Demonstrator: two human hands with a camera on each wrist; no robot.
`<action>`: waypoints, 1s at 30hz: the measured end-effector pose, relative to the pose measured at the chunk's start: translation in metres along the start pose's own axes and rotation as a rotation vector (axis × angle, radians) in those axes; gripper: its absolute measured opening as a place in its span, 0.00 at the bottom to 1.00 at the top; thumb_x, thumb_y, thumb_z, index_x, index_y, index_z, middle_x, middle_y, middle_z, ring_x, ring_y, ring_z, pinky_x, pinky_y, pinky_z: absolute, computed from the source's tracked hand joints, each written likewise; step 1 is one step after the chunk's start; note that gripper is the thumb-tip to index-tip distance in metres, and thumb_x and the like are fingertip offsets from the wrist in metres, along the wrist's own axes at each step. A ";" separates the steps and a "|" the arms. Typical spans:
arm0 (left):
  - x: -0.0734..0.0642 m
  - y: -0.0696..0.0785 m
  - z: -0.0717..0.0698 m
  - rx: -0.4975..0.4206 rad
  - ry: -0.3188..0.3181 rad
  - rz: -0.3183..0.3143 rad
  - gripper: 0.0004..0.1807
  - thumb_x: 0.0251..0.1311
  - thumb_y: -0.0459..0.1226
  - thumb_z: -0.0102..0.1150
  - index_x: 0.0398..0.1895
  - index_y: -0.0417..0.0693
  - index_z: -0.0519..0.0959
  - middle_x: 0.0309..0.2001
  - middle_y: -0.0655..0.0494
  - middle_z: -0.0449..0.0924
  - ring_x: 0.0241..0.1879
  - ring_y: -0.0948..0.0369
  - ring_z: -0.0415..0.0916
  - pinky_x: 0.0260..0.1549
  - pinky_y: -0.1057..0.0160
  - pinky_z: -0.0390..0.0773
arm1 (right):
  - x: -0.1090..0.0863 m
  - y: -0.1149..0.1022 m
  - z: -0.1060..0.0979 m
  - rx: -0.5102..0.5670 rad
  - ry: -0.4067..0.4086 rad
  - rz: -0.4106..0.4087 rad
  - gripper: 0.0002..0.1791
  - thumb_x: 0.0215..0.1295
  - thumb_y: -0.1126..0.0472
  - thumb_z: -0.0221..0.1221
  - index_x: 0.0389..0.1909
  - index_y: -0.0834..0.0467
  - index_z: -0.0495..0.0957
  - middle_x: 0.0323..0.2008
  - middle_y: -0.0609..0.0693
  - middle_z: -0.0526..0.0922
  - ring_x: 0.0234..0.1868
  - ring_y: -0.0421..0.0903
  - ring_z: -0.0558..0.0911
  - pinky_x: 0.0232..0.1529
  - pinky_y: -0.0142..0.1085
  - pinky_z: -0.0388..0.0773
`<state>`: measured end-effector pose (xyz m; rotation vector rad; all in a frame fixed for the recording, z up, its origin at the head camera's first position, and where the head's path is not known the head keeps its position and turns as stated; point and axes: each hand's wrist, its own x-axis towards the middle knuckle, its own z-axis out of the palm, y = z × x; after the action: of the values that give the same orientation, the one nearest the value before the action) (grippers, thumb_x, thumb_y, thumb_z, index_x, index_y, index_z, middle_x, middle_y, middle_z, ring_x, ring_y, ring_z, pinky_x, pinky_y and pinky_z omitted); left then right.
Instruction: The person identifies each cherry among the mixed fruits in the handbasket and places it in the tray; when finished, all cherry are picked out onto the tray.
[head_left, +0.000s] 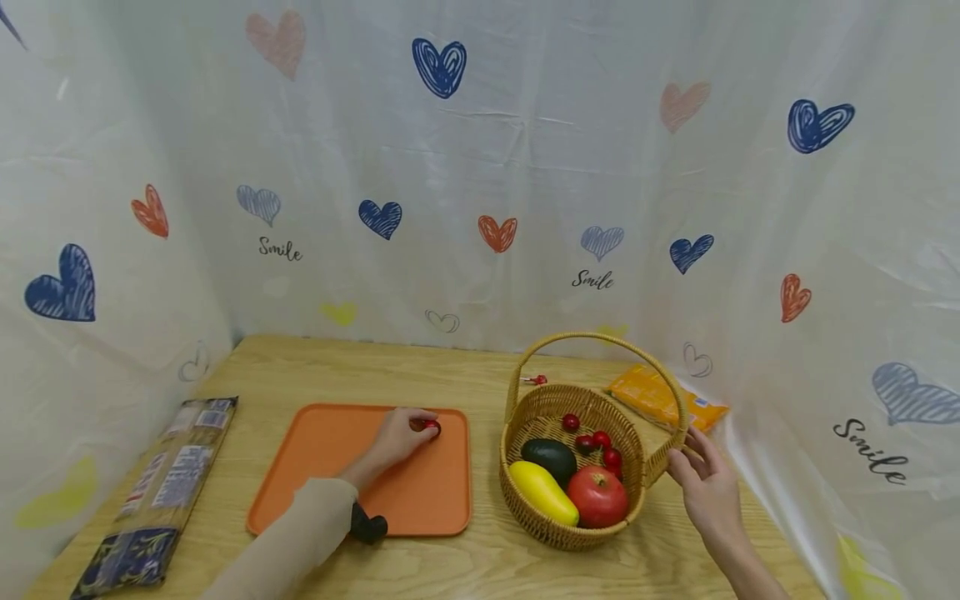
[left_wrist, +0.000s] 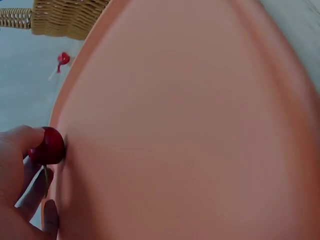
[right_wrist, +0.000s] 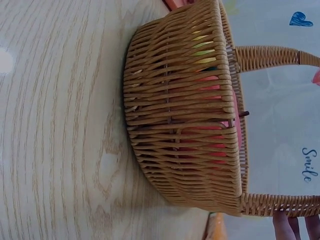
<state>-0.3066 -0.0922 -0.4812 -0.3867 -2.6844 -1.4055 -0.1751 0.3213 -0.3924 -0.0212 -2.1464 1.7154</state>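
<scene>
My left hand (head_left: 397,437) pinches a dark red cherry (left_wrist: 49,146) at the far right part of the orange tray (head_left: 337,467). A thin green stem hangs from the cherry in the left wrist view. My right hand (head_left: 708,487) holds the side of the wicker basket's handle (head_left: 667,379), thumb in front; its other fingertips are partly hidden. Inside the basket (head_left: 517,508) lie a yellow oblong fruit (head_left: 543,493), a dark green avocado (head_left: 549,461), a red apple-like fruit (head_left: 597,497) and several cherries (head_left: 611,458).
A long pasta packet (head_left: 168,492) lies left of the tray. Behind the basket sit an orange packet (head_left: 660,394) and a small red object (head_left: 536,380) with a thin pale end. A curtain (head_left: 480,167) printed with hearts surrounds the wooden table (head_left: 360,354).
</scene>
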 end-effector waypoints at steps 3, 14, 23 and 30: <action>-0.001 0.001 -0.001 0.029 0.007 0.007 0.11 0.58 0.36 0.65 0.44 0.46 0.85 0.41 0.55 0.82 0.42 0.54 0.77 0.40 0.54 0.78 | 0.001 -0.001 0.001 -0.012 -0.003 0.002 0.32 0.70 0.63 0.53 0.70 0.68 0.53 0.54 0.53 0.64 0.47 0.24 0.74 0.42 0.23 0.75; -0.002 0.039 -0.004 -0.251 -0.008 0.051 0.19 0.57 0.40 0.66 0.53 0.48 0.80 0.50 0.50 0.80 0.47 0.52 0.78 0.41 0.57 0.79 | 0.002 0.001 0.001 -0.048 -0.001 -0.002 0.32 0.70 0.62 0.52 0.70 0.67 0.54 0.56 0.55 0.62 0.47 0.22 0.73 0.42 0.22 0.75; -0.018 0.113 0.044 -0.537 -0.267 0.136 0.19 0.58 0.40 0.64 0.53 0.43 0.80 0.48 0.47 0.81 0.48 0.57 0.78 0.46 0.63 0.77 | 0.001 0.002 0.000 -0.034 -0.005 -0.002 0.31 0.70 0.62 0.52 0.70 0.67 0.54 0.57 0.57 0.62 0.48 0.24 0.73 0.43 0.23 0.75; -0.036 0.150 0.083 -0.647 -0.446 0.204 0.17 0.58 0.36 0.64 0.50 0.41 0.81 0.46 0.46 0.82 0.43 0.63 0.80 0.42 0.67 0.78 | 0.002 0.003 0.001 -0.049 -0.002 0.009 0.31 0.71 0.62 0.51 0.70 0.67 0.53 0.59 0.60 0.61 0.48 0.24 0.72 0.44 0.24 0.75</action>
<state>-0.2290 0.0507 -0.4159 -1.0980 -2.2850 -2.3136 -0.1776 0.3215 -0.3948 -0.0427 -2.1921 1.6685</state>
